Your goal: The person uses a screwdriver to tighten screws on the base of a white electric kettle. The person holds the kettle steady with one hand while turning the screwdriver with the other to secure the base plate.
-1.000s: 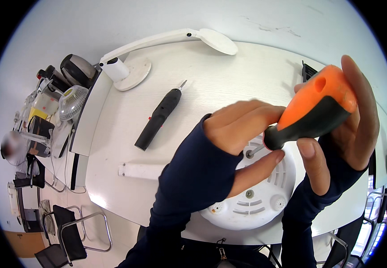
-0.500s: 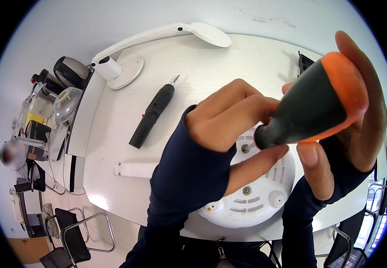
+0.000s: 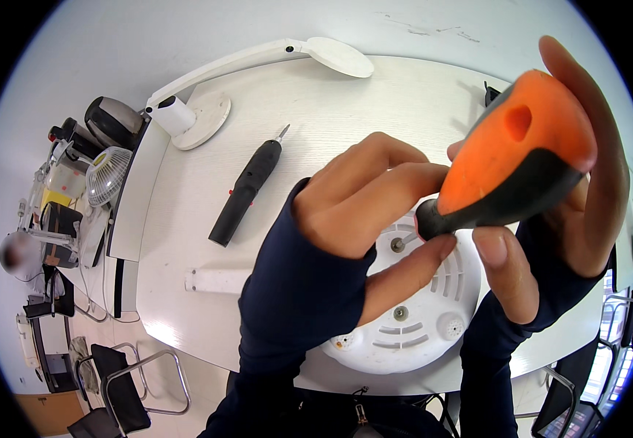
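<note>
A screwdriver (image 3: 510, 157) with a thick orange and black handle is held tilted, its metal shank reaching down to a screw recess in a round white plastic base (image 3: 382, 358). With thumb and fingers, my left hand (image 3: 371, 197) pinches the handle's narrow black neck. Around the handle's wide end curls my right hand (image 3: 586, 197), its thumb on the near side and one long finger stretched along the far side. Slots, a second screw recess and round feet show on the base. My left hand and sleeve cover part of it.
A black electric screwdriver (image 3: 247, 191) lies left of my hands on the white table (image 3: 177, 241). A white strip (image 3: 218, 280) lies below it. Behind stands a white desk lamp (image 3: 203, 120). Past the left edge are a caged fan (image 3: 108, 175) and chairs (image 3: 123, 387).
The screwdriver handle has turned about its length, so that more orange and a dimple face up. My right hand has turned with it; my left hand keeps its pinch on the neck.
</note>
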Demonstrator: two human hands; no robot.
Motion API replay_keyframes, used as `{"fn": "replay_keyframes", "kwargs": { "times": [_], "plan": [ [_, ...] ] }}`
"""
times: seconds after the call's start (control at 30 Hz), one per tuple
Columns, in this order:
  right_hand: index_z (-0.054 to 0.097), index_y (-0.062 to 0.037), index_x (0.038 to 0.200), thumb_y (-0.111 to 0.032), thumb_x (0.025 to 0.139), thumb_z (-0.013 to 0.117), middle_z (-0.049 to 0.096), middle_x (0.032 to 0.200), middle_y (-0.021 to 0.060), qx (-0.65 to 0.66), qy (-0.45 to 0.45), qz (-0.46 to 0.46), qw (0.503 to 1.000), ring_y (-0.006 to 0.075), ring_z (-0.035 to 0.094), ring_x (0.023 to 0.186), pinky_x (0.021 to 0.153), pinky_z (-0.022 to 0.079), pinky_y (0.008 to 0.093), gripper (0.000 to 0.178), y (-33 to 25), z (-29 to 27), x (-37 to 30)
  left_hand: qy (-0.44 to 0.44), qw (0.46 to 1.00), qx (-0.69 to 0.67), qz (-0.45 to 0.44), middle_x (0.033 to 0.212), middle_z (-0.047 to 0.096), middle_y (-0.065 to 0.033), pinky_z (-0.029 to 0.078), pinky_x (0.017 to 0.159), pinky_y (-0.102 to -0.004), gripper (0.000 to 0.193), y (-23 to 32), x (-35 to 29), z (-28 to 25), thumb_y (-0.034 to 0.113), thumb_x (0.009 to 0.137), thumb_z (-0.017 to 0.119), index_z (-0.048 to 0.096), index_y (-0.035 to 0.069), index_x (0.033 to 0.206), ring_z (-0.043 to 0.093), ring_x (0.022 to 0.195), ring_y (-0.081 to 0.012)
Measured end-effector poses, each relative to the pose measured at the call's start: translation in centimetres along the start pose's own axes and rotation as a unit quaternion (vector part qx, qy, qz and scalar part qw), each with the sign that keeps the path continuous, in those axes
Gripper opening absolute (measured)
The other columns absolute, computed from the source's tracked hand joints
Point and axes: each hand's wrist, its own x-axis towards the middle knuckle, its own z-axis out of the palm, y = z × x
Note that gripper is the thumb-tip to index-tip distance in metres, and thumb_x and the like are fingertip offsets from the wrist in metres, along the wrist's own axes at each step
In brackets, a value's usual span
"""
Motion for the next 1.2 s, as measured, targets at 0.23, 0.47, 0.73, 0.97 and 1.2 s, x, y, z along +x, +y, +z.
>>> {"fn": "replay_keyframes", "kwargs": {
  "times": [0.23, 0.47, 0.73, 0.97, 1.2],
  "plan": [
    [0.019, 0.0001, 0.136, -0.021, 0.066, 0.073, 0.061, 0.085, 0.0186, 0.081, -0.019, 0.065, 0.994, 0.0291, 0.065, 0.077, 0.069, 0.056, 0.0358, 0.091, 0.3, -0.3, 0.2, 0.002, 0.999, 0.031, 0.015, 0.080, 0.057, -0.0104, 0.044, 0.061, -0.0295, 0.031, -0.3, 0.1, 0.3, 0.004, 0.063, 0.071, 0.059, 0.001, 0.091, 0.057, 0.071, -0.0240],
    [0.016, 0.0003, 0.137, -0.019, 0.063, 0.074, 0.062, 0.087, 0.0195, 0.059, -0.039, 0.014, 0.997, 0.0311, 0.065, 0.076, 0.068, 0.056, 0.0376, 0.096, 0.5, -0.7, 0.4, 0.009, 1.000, 0.009, 0.019, 0.079, 0.058, -0.0106, 0.041, 0.055, -0.0309, 0.025, -0.3, 0.2, 0.3, 0.007, 0.063, 0.072, 0.056, 0.002, 0.082, 0.055, 0.065, -0.0247],
    [0.015, -0.0010, 0.137, -0.021, 0.061, 0.077, 0.062, 0.088, 0.0192, 0.142, -0.049, 0.103, 0.983, 0.0277, 0.065, 0.070, 0.065, 0.056, 0.0365, 0.100, 0.7, -1.5, 0.6, -0.043, 0.997, 0.051, -0.035, 0.093, 0.060, -0.0124, 0.044, 0.073, -0.0303, 0.036, 0.4, -0.1, -0.1, 0.005, 0.066, 0.071, 0.057, 0.001, 0.098, 0.059, 0.082, -0.0238],
    [0.017, -0.0019, 0.137, -0.026, 0.056, 0.083, 0.062, 0.087, 0.0195, 0.079, -0.064, -0.004, 0.995, 0.0301, 0.065, 0.078, 0.067, 0.056, 0.0375, 0.108, 1.1, -1.1, 0.8, -0.003, 0.999, 0.031, 0.037, 0.077, 0.059, -0.0119, 0.043, 0.057, -0.0315, 0.026, -0.7, 0.0, 0.2, 0.009, 0.066, 0.071, 0.057, 0.001, 0.086, 0.056, 0.066, -0.0265],
    [0.019, -0.0022, 0.137, -0.021, 0.054, 0.084, 0.062, 0.086, 0.0202, 0.085, -0.012, 0.042, 0.995, 0.0321, 0.064, 0.084, 0.070, 0.056, 0.0391, 0.107, 0.7, -0.5, 0.1, -0.070, 0.996, -0.005, -0.051, 0.095, 0.061, -0.0117, 0.044, 0.075, -0.0305, 0.034, 0.7, 0.1, -0.8, 0.013, 0.070, 0.070, 0.057, 0.001, 0.099, 0.059, 0.085, -0.0236]
  ]
}}
